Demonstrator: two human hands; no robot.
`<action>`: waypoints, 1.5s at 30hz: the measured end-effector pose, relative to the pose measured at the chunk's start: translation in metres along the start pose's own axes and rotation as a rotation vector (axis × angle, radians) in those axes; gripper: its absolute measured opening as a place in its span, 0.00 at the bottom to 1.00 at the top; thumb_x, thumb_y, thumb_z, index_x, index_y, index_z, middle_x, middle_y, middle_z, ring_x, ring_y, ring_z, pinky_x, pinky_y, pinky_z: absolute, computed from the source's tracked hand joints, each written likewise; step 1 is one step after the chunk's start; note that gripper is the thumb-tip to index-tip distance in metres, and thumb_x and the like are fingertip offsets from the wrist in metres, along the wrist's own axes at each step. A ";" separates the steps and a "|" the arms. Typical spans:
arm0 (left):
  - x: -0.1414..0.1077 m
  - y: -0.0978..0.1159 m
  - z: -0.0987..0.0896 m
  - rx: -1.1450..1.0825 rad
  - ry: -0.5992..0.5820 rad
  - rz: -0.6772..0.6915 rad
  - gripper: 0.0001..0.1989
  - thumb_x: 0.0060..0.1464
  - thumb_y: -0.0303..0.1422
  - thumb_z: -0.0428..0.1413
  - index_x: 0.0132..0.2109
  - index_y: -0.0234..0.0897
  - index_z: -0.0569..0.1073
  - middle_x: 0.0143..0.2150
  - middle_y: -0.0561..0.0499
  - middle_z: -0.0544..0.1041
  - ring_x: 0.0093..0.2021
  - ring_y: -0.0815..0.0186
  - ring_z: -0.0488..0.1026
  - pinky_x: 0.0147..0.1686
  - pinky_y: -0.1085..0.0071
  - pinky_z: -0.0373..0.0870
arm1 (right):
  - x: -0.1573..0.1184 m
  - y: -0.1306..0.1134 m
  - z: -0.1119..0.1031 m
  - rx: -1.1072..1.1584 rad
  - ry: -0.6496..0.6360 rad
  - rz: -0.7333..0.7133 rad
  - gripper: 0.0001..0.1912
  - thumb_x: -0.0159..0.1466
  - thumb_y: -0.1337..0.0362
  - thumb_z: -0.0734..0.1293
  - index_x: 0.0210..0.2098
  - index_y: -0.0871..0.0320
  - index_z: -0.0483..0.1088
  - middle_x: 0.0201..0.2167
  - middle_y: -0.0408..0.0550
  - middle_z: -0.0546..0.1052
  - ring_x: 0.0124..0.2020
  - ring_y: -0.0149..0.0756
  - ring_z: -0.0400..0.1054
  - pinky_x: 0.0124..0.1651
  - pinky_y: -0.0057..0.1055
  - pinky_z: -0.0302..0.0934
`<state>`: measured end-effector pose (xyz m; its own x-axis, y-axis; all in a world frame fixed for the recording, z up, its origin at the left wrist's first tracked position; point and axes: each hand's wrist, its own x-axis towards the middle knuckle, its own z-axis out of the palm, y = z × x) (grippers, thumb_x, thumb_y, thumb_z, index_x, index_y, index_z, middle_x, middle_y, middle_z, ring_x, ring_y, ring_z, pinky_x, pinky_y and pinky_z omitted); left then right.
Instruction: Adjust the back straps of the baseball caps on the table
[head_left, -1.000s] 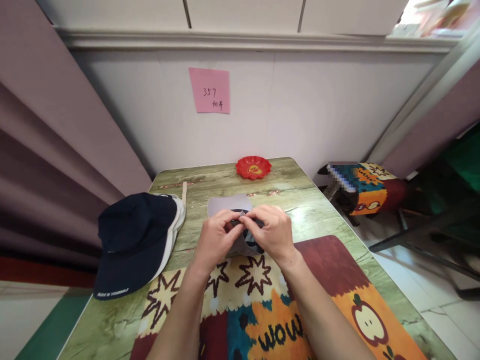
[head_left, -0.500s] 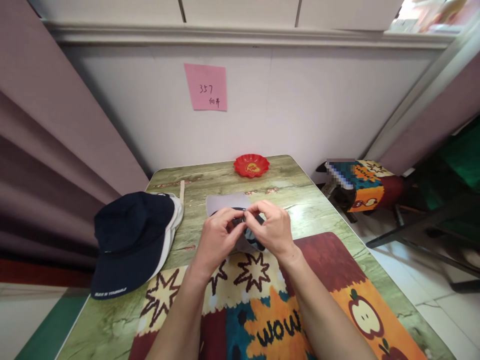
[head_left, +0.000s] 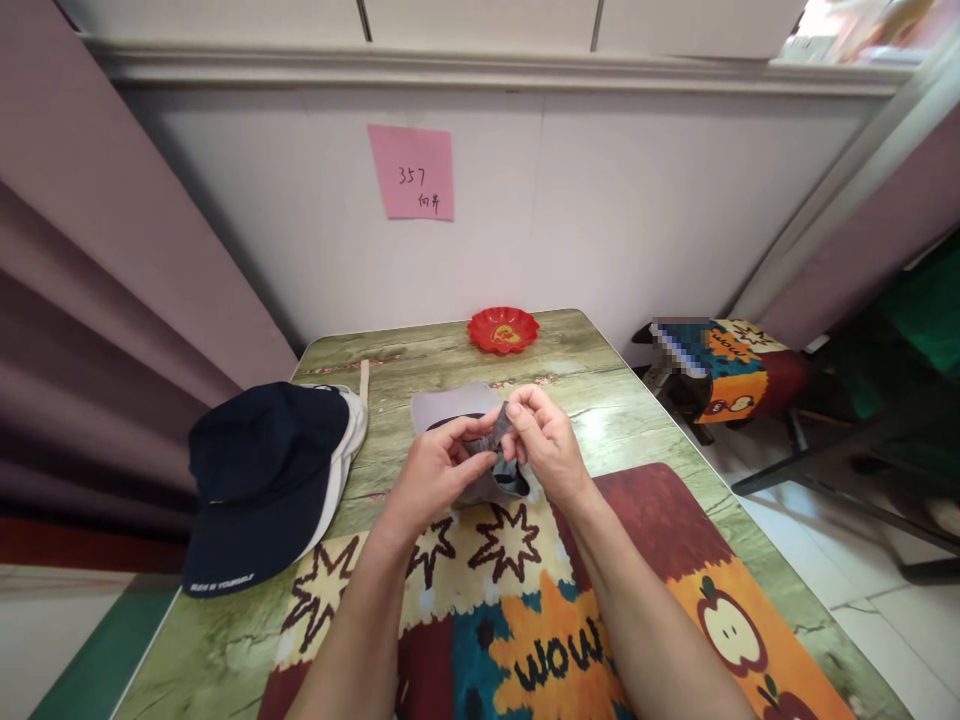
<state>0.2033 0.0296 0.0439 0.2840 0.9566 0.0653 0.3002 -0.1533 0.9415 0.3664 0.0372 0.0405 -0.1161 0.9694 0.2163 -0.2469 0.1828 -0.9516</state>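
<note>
In front of the red scalloped dish [head_left: 503,331] there's a lilac-grey cloth cap [head_left: 453,403]. Left hand [head_left: 435,468] and right hand [head_left: 551,446] — both pinching its grey fabric strap [head_left: 502,424].

Left hand [head_left: 435,467] and right hand [head_left: 550,445] pinch, close together.
The person's bare forearms [head_left: 362,615] angle inward; thumbs [head_left: 472,467] press toward bent fingers [head_left: 456,430], the right hand slightly higher in view.
</note>
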 end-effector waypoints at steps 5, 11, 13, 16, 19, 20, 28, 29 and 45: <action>0.002 0.001 -0.003 -0.182 0.001 -0.100 0.14 0.47 0.36 0.63 0.41 0.35 0.75 0.38 0.49 0.78 0.27 0.71 0.68 0.26 0.75 0.65 | -0.001 -0.004 -0.002 -0.003 -0.051 0.005 0.15 0.68 0.49 0.61 0.36 0.54 0.64 0.31 0.45 0.77 0.25 0.29 0.68 0.28 0.26 0.63; 0.002 0.003 -0.004 -0.299 0.055 -0.145 0.14 0.47 0.40 0.64 0.37 0.35 0.74 0.28 0.54 0.74 0.22 0.75 0.63 0.21 0.77 0.59 | 0.000 -0.007 -0.002 0.004 -0.055 0.065 0.13 0.64 0.51 0.65 0.36 0.54 0.65 0.29 0.43 0.77 0.26 0.30 0.68 0.29 0.28 0.66; 0.004 0.001 -0.004 -0.336 0.096 -0.180 0.15 0.46 0.40 0.65 0.36 0.35 0.74 0.25 0.56 0.71 0.19 0.76 0.60 0.18 0.78 0.55 | 0.001 -0.004 0.001 0.025 -0.023 0.064 0.14 0.62 0.52 0.68 0.41 0.53 0.66 0.31 0.43 0.77 0.25 0.29 0.68 0.28 0.26 0.65; 0.007 -0.006 -0.003 -0.381 0.161 -0.199 0.16 0.46 0.41 0.65 0.37 0.35 0.72 0.22 0.58 0.69 0.18 0.76 0.59 0.17 0.79 0.51 | 0.003 0.006 0.004 0.062 0.000 0.049 0.16 0.63 0.52 0.68 0.46 0.54 0.68 0.33 0.43 0.77 0.27 0.28 0.69 0.31 0.26 0.66; 0.012 -0.019 -0.001 -0.355 0.200 -0.184 0.16 0.47 0.41 0.64 0.37 0.35 0.72 0.21 0.58 0.69 0.18 0.75 0.61 0.17 0.79 0.54 | 0.006 0.022 0.005 0.020 -0.008 0.034 0.13 0.64 0.53 0.67 0.40 0.56 0.72 0.29 0.43 0.76 0.27 0.29 0.70 0.33 0.26 0.67; 0.013 -0.025 -0.001 -0.328 0.212 -0.170 0.16 0.47 0.41 0.64 0.38 0.35 0.72 0.21 0.58 0.69 0.19 0.74 0.62 0.18 0.78 0.55 | 0.007 0.028 0.005 -0.012 -0.011 0.025 0.13 0.64 0.53 0.67 0.40 0.56 0.73 0.29 0.43 0.76 0.28 0.30 0.71 0.34 0.27 0.68; 0.022 -0.065 0.006 -0.010 0.183 -0.023 0.07 0.56 0.36 0.55 0.38 0.37 0.71 0.26 0.55 0.73 0.24 0.68 0.69 0.26 0.74 0.63 | 0.011 0.065 -0.005 -0.350 0.012 -0.076 0.11 0.66 0.55 0.63 0.35 0.57 0.71 0.44 0.50 0.76 0.32 0.31 0.73 0.38 0.29 0.69; 0.021 -0.066 0.006 0.043 0.167 -0.029 0.05 0.55 0.34 0.55 0.36 0.38 0.71 0.26 0.55 0.73 0.24 0.68 0.69 0.26 0.74 0.63 | 0.011 0.067 -0.007 -0.381 0.003 -0.038 0.11 0.66 0.56 0.63 0.35 0.56 0.70 0.43 0.50 0.76 0.32 0.31 0.74 0.37 0.28 0.68; 0.023 -0.077 0.009 0.490 0.215 0.025 0.06 0.54 0.24 0.49 0.33 0.39 0.66 0.34 0.47 0.73 0.37 0.61 0.70 0.40 0.67 0.63 | 0.010 0.093 -0.007 -0.590 -0.018 -0.003 0.11 0.67 0.58 0.58 0.34 0.56 0.68 0.46 0.52 0.77 0.48 0.38 0.71 0.52 0.35 0.61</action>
<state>0.1949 0.0613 -0.0303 0.1193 0.9725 0.2002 0.7003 -0.2254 0.6773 0.3494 0.0649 -0.0480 -0.1339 0.9668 0.2176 0.3294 0.2505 -0.9104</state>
